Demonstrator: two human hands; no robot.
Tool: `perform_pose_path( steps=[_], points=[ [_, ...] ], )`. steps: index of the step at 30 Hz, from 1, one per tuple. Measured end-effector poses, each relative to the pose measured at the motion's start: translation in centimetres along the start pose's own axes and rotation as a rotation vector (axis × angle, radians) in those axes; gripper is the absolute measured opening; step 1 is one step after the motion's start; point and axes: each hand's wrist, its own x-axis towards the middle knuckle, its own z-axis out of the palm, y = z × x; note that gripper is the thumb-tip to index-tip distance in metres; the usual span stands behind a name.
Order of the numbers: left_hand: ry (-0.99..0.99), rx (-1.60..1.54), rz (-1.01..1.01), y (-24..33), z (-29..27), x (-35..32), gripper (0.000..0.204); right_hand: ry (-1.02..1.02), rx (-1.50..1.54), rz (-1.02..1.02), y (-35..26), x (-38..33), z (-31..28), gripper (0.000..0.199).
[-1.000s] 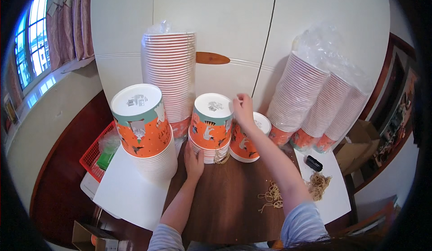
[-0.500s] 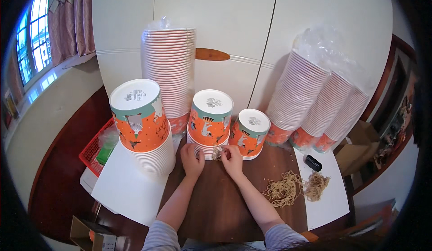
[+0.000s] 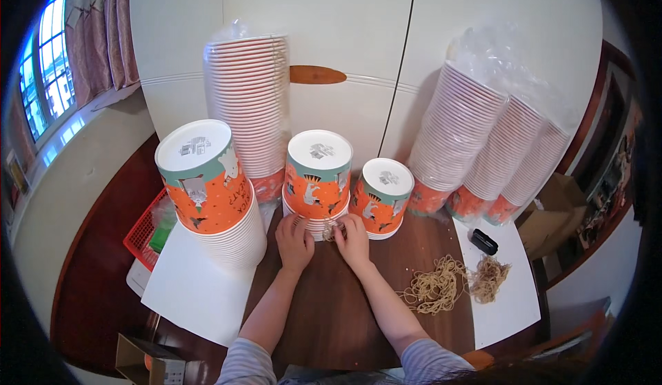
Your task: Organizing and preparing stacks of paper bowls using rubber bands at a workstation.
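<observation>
Working at a dark wooden table (image 3: 331, 316), a person presses both hands against the foot of the middle stack of inverted paper cups (image 3: 318, 181), orange and teal with white bases up. The left hand (image 3: 295, 241) and right hand (image 3: 353, 240) meet at the stack's 6 o'clock, fingers curled on what looks like a tan rubber band (image 3: 329, 231) pinched between them; the grip itself is too small to read fully.

At the stack's 9 o'clock stands a wider, taller stack of cups (image 3: 207, 192) on a white sheet (image 3: 193, 288); at its 3 o'clock sits a shorter stack (image 3: 381, 197), just beside it. Behind, at 11 o'clock, rises a plastic-wrapped column of cups (image 3: 248, 102), and three wrapped sleeves (image 3: 496, 150) lean at 2 o'clock. Two heaps of rubber bands (image 3: 436, 287) lie at 4 o'clock, near the right forearm.

Judging by the scene, banding appears under way on the middle stack; no band shows on any stack, so most of the work seems left.
</observation>
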Motion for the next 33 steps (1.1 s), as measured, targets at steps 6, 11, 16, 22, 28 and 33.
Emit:
perform_pose_path(
  steps=[6, 11, 16, 22, 28, 33],
  points=[
    [0.038, -0.060, -0.008, -0.4, 0.0, 0.5, 0.027, 0.005, -0.059, -0.115, 0.5, 0.6, -0.3, 0.020],
    [-0.005, 0.009, 0.107, 0.0, -0.5, 1.9, 0.019, -0.009, -0.136, -0.181, 1.5, 0.9, -0.3, 0.020],
    [-0.021, -0.030, 0.082, 0.3, -0.6, 1.5, 0.017, 0.007, -0.116, -0.194, 0.9, 1.3, -0.3, 0.018],
    [-0.005, 0.008, 0.150, 0.8, -0.6, 1.6, 0.017, 0.034, -0.118, -0.197, 0.9, 1.4, 0.0, 0.018],
    [-0.016, -0.012, 0.158, 1.0, 0.0, 1.3, 0.017, -0.018, -0.121, -0.220, -0.3, 1.2, 0.5, 0.018],
    [-0.015, -0.041, 0.130, 1.0, 0.1, 1.3, 0.019, -0.049, -0.057, -0.247, -0.3, 0.5, 1.3, 0.015]
  ],
)
